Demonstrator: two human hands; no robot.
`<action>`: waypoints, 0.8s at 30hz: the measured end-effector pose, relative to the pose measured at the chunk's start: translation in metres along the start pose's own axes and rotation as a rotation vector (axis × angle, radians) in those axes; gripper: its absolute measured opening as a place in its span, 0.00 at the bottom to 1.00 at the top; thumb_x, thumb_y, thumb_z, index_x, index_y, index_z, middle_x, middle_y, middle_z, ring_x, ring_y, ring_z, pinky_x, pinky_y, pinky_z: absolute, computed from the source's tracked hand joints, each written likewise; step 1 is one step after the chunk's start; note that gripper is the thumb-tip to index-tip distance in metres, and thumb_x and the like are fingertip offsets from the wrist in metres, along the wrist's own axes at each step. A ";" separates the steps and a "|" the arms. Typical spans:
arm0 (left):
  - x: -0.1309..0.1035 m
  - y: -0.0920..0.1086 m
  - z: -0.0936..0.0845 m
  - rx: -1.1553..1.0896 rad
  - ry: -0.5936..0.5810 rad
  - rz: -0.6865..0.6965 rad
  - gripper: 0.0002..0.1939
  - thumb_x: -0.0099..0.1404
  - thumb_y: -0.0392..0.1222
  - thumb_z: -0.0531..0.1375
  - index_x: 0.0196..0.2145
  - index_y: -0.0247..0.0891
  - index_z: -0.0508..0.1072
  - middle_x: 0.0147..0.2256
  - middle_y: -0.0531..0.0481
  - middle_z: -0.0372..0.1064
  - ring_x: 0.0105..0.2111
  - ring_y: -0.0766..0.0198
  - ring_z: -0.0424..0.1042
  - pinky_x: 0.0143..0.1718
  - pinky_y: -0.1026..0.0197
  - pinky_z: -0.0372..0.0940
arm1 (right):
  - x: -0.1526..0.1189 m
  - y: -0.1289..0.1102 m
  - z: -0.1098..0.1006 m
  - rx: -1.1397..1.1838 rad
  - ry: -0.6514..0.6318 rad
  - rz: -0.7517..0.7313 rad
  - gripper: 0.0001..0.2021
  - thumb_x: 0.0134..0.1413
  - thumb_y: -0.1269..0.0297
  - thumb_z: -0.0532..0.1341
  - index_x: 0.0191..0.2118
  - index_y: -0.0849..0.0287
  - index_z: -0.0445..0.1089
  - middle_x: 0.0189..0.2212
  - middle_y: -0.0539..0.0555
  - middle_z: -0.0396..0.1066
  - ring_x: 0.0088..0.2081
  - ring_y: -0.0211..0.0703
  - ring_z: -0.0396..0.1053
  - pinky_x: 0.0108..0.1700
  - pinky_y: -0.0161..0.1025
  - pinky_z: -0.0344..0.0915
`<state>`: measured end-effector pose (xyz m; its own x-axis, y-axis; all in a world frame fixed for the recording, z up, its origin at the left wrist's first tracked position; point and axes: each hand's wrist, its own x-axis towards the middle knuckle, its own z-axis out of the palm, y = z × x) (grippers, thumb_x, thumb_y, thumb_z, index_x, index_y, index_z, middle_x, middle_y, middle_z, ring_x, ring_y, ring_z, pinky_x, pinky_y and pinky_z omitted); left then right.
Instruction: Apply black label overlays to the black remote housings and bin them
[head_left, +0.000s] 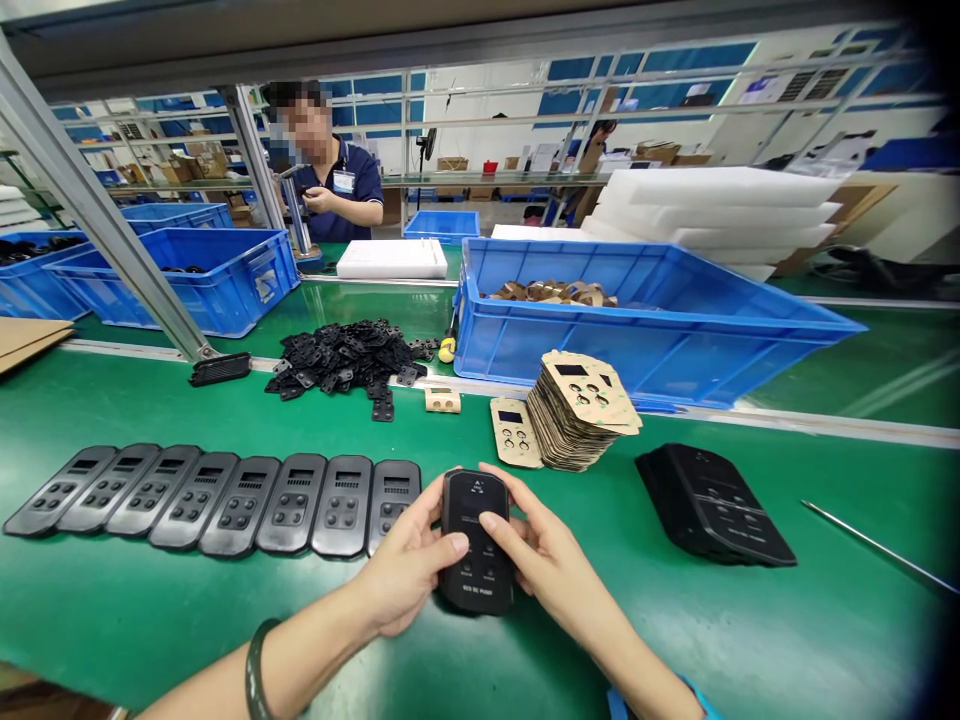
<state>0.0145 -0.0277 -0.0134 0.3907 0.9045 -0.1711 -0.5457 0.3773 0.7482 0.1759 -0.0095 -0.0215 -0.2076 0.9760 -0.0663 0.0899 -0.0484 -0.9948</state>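
Note:
Between my two hands is a black front panel (480, 590) with button marks and white lettering that seems to end in "DC PUMP". My left hand (409, 560) grips its left edge, thumb on the face. Around the right edge curl the fingers of my right hand (536, 540), its thumb pressing near the panel's middle. To the left, several black panels with raised buttons (292, 500) lie overlapped in a row. A stack of thin black printed panels (716, 500) rests at the right. Behind my hands stands a pile of tan adhesive-backed sheets (581, 415) with cut-outs.
Small black button pads (345, 355) are heaped at the back of the green bench (330, 640). A large blue bin (600, 335) holds brown pieces; another blue bin (217, 285) stands left. A thin metal rod (877, 545) lies right. Across the bench works a person (349, 180).

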 end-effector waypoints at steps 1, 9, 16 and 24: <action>0.000 0.001 0.000 0.001 0.005 -0.006 0.32 0.54 0.38 0.66 0.56 0.45 0.64 0.56 0.44 0.61 0.56 0.51 0.59 0.53 0.54 0.55 | 0.000 -0.001 0.000 -0.007 -0.029 0.005 0.24 0.54 0.53 0.60 0.55 0.53 0.61 0.31 0.50 0.68 0.18 0.32 0.58 0.14 0.30 0.54; -0.001 0.001 -0.001 0.227 -0.060 -0.005 0.33 0.56 0.35 0.64 0.58 0.45 0.60 0.54 0.47 0.63 0.53 0.54 0.61 0.53 0.56 0.55 | -0.004 -0.005 0.003 -0.037 -0.032 -0.015 0.21 0.57 0.51 0.56 0.52 0.57 0.60 0.24 0.48 0.66 0.14 0.32 0.55 0.13 0.30 0.52; -0.001 -0.002 0.000 0.347 -0.050 0.111 0.28 0.59 0.38 0.62 0.57 0.40 0.60 0.49 0.44 0.66 0.47 0.56 0.65 0.50 0.58 0.58 | -0.005 -0.001 0.003 -0.070 -0.002 0.002 0.23 0.57 0.49 0.56 0.52 0.57 0.59 0.19 0.44 0.62 0.11 0.33 0.56 0.11 0.30 0.53; -0.006 -0.004 0.014 0.242 -0.158 -0.008 0.49 0.51 0.32 0.68 0.63 0.43 0.44 0.37 0.46 0.69 0.33 0.60 0.70 0.34 0.60 0.64 | -0.005 -0.006 0.003 -0.043 0.009 -0.029 0.21 0.58 0.51 0.56 0.52 0.56 0.58 0.24 0.47 0.66 0.14 0.32 0.58 0.12 0.30 0.54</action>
<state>0.0247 -0.0374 -0.0067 0.5156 0.8521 -0.0900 -0.3567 0.3090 0.8816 0.1732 -0.0151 -0.0154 -0.2018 0.9787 -0.0368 0.1263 -0.0112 -0.9919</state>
